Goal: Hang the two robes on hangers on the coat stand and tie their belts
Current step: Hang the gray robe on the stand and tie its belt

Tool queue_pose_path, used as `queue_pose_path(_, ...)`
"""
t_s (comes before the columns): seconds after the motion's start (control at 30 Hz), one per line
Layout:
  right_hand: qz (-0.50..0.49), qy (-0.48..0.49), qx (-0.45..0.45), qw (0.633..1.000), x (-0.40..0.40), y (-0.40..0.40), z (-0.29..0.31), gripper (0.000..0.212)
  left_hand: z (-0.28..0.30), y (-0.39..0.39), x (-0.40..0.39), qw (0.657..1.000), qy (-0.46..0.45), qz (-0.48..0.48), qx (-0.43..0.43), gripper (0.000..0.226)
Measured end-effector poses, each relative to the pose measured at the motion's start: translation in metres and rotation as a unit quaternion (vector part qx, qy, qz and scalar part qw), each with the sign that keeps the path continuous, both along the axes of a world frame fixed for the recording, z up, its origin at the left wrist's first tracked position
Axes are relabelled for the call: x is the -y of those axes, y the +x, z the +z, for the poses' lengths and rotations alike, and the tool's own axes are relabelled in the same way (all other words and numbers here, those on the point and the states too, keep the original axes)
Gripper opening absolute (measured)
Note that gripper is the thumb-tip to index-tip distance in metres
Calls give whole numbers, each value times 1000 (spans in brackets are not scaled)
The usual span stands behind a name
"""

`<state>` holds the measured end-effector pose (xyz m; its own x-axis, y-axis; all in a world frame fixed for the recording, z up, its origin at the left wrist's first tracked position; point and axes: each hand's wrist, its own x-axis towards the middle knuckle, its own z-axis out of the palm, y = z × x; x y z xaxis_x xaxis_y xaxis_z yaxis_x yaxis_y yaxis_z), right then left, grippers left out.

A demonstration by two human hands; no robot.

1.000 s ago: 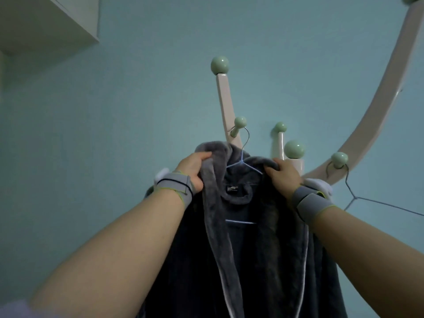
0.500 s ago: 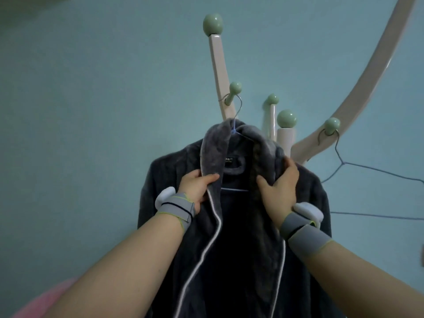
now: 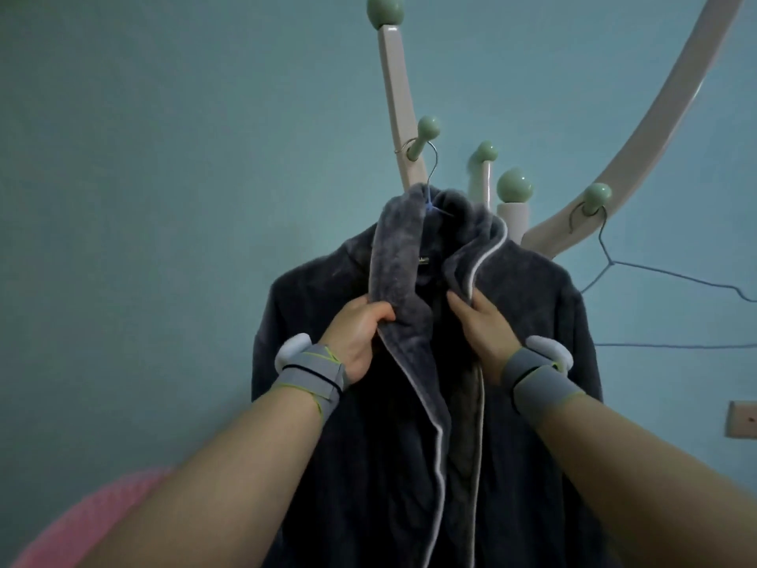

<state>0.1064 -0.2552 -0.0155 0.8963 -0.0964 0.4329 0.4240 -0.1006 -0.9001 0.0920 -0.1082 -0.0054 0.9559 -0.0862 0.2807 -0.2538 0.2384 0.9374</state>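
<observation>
Two hands hold the lapels of a dark grey robe (image 3: 532,321) in the head view. The robe hangs on a wire hanger (image 3: 431,174) hooked over a green peg of the white coat stand (image 3: 395,100), at 12 o'clock from the hands. The left hand (image 3: 360,334) has its fingers clamped on the left lapel (the lighter plush lining is turned outward there). The right hand (image 3: 485,325) has its fingers closed on the right lapel, beside the pale piping. Both wrists carry grey bands. At 3 o'clock from the robe an empty blue wire hanger (image 3: 655,276) hangs from another green peg (image 3: 597,196). At 7 o'clock, in the lower left corner, lies something pink (image 3: 94,522), too blurred to identify.
</observation>
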Motion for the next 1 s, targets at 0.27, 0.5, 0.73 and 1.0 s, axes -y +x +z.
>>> queue_pose_path(0.27,66,-11,-90,994,-11,-22,-31,47,1,-4,28,996,84,10,33,23)
queue_pose_path(0.5,-285,-161,205,922,-51,-36,-7,79,-24,-13,-5,984,159,-24,80,31)
queue_pose_path(0.73,-156,-310,-26,937,-61,-10,32,30,-23,-11,-62,910,302,178,221,18)
queue_pose_path(1.0,-102,-281,18,954,-53,-10,19,45,-36,23,-118,990,56,71,-111,56)
